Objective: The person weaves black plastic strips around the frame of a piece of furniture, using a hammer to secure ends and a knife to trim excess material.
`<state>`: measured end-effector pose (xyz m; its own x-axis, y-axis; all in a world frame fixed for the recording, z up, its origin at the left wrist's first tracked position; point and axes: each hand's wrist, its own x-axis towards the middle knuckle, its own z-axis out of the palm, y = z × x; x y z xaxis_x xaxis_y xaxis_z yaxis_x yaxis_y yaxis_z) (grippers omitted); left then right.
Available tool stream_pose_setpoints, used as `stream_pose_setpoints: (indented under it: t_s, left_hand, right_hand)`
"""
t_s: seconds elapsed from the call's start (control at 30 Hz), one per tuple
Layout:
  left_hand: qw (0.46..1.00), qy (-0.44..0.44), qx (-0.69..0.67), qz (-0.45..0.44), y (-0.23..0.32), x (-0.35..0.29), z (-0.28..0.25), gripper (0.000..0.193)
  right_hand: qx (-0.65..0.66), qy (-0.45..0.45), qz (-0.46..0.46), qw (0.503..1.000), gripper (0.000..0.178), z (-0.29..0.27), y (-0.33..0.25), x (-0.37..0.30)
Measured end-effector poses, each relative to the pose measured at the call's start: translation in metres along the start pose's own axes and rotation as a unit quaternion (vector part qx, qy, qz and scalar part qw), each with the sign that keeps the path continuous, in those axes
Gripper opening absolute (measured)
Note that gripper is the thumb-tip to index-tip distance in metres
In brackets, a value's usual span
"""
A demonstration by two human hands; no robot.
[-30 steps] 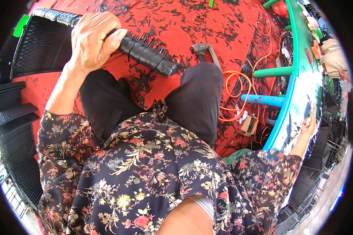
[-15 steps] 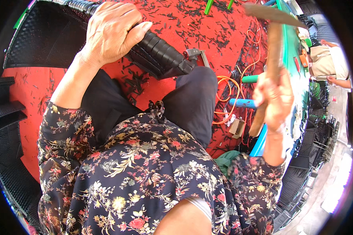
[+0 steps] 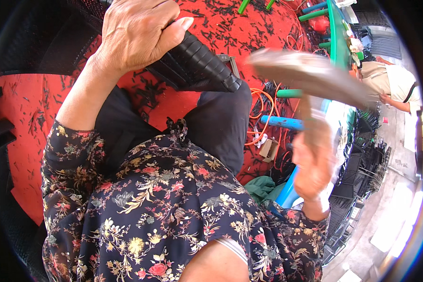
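My left hand [image 3: 136, 35] is closed around the edge of a black woven wicker piece [image 3: 199, 61]. Its strip-wrapped end rests against my right knee. Wide woven panels of black wicker spread out at the upper left, partly behind my left hand. My right hand [image 3: 312, 167], blurred by motion, grips a hammer by its wooden handle. The hammer's broad metal head [image 3: 310, 73] is raised, apart from the wicker. Just beyond the wrapped end, a grey metal tool [image 3: 233, 65] lies mostly hidden.
Black offcuts lie scattered over the red floor [image 3: 37, 136]. To the right are an orange hose [image 3: 269, 105], a small cardboard box [image 3: 268, 150] and a green-edged table [image 3: 336, 37] with green and blue legs. Another person [image 3: 378, 77] is beyond the table, near stacked black wicker [image 3: 352, 183].
The hammer head has swung down and left and looks larger now. My right hand has moved lower and slightly left. My left hand keeps its grip on the wicker piece.
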<state>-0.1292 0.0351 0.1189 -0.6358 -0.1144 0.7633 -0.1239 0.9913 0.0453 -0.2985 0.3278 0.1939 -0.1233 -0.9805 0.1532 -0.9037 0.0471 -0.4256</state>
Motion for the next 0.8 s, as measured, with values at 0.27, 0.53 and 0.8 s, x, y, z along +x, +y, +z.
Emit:
stream_pose_setpoints:
  t_s: [0.27,0.53,0.8]
  left_hand:
    - [1.000,0.015,-0.008,-0.007,0.000,0.002,0.005,0.020]
    - [1.000,0.015,0.002,-0.006,-0.001,0.004,0.006,0.021]
    - [1.000,0.025,0.003,-0.004,0.000,0.001,0.007,0.021]
  right_hand:
    - [0.064,0.074,0.002,0.995,0.056,-0.006,0.007,0.004]
    - [-0.010,-0.038,0.033,0.999,0.052,0.002,0.009,0.010]
    - [-0.068,-0.069,0.048,0.994,0.052,0.001,0.002,0.009]
